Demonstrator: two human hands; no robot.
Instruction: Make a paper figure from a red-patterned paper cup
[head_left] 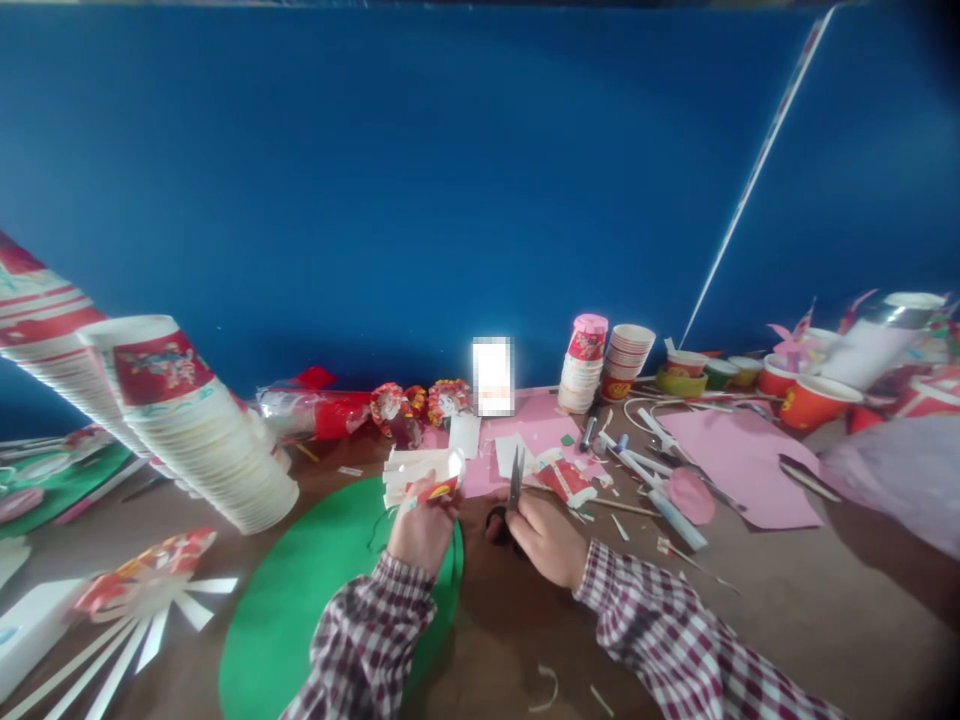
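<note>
room: tabletop [517, 620] between sleeves [375, 640]; obstacles: scissors [514, 484] between hands [421, 530]; leaning cup stack [202, 430] left

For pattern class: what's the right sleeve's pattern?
Right sleeve: maroon and white checks, clearest in head view.

At five o'clock, my right hand [551, 540] partly covers the handles of the scissors [516, 480]. At seven, print on the cut paper [439, 490] in my left hand [421, 532] is too small to read. At nine, the left edge crops a leaning cup stack [45, 325]. Past three, a whitish bundle [911, 480] is blurred and cropped. The central white rectangle [493, 375] is pixelated.
</note>
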